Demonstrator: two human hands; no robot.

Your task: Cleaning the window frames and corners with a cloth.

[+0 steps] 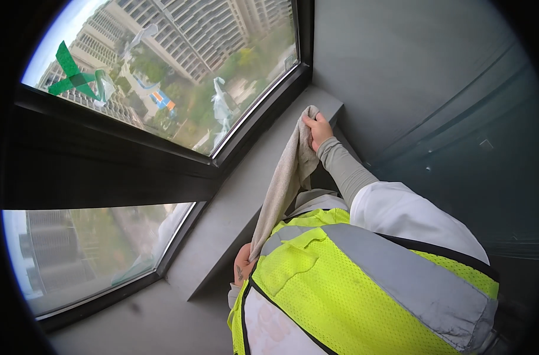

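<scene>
A beige cloth (281, 177) hangs stretched between my two hands, in front of a grey window sill. My right hand (319, 130), at the upper end, grips a bunched corner of it near the sill's far end. Low beside the vest, my left hand (243, 262) is closed on the cloth's other end; its fingertips are partly hidden. The cloth's middle sags in folds and overlaps the edge of the sill (234, 213) in the picture.
Dark-framed windows meet at a corner post on the left. Green tape (76, 80) forms a cross on the upper pane, with torn plastic film (221, 108) nearby. High buildings show outside. A grey wall (384, 66) stands to the right, with a dark glossy panel (482, 177) below.
</scene>
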